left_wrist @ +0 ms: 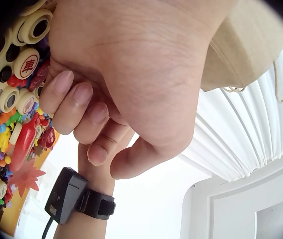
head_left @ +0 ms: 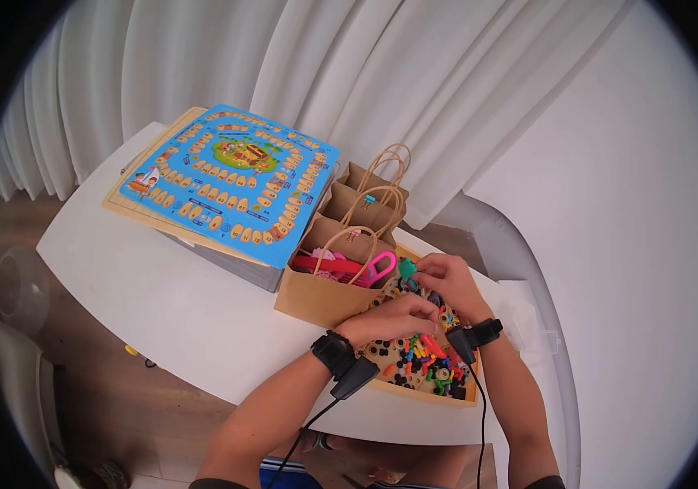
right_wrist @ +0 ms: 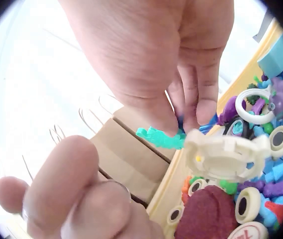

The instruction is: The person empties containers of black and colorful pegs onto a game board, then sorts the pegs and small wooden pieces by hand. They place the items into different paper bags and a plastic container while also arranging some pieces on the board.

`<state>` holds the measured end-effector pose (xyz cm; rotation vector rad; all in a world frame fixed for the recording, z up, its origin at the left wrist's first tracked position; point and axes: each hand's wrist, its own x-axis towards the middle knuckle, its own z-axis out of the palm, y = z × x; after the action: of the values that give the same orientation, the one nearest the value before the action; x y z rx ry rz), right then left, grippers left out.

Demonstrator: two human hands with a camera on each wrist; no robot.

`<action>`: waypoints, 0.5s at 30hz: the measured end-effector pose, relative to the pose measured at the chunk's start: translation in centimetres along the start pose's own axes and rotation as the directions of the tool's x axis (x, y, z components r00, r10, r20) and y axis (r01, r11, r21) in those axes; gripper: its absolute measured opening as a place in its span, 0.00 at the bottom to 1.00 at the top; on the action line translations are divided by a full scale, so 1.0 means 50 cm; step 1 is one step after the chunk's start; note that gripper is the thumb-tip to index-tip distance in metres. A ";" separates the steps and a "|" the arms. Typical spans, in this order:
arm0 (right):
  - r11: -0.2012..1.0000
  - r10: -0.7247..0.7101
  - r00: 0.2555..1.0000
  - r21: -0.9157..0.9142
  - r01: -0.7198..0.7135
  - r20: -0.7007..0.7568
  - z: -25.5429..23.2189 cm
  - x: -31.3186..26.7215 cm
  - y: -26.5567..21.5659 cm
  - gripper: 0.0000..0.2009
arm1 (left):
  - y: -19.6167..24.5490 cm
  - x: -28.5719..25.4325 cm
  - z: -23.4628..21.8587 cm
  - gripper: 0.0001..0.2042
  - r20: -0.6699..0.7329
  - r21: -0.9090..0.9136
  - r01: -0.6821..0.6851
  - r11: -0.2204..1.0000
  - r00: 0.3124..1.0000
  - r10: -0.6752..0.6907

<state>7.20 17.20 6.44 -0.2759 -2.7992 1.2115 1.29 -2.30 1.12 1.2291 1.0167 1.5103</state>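
My right hand (head_left: pixel 451 285) pinches a bumpy green plastic toy piece (right_wrist: pixel 161 138) between thumb and fingers, above the far end of a shallow yellow tray (head_left: pixel 426 398). A cream plastic piece (right_wrist: pixel 226 154) with cut-outs appears right by those fingertips in the right wrist view. My left hand (head_left: pixel 394 319) hovers over the near part of the tray, fingers loosely curled, with nothing visible in its grasp. Below it lie a red chili-shaped toy (left_wrist: pixel 24 144), a red leaf-shaped piece (left_wrist: pixel 26 178) and round chess pieces (left_wrist: pixel 27 63). A dark red lump (right_wrist: pixel 207 214) sits among the small toys.
Several brown paper bags (head_left: pixel 320 300) stand in a row left of the tray; the nearest holds pink and red plastic things (head_left: pixel 337 267). A blue game board (head_left: pixel 243 191) tops a stack on the white table (head_left: pixel 121 277). White curtains (head_left: pixel 202 57) hang behind.
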 end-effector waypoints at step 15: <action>0.775 -0.128 0.966 0.585 0.239 -0.225 -0.052 0.120 -0.153 0.09 | -0.007 0.002 -0.001 0.10 -0.009 0.014 0.036 0.999 0.999 -0.036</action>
<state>0.67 15.08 13.81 -0.0475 -2.0738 1.8394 1.28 -2.12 0.82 1.2092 1.0515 1.4837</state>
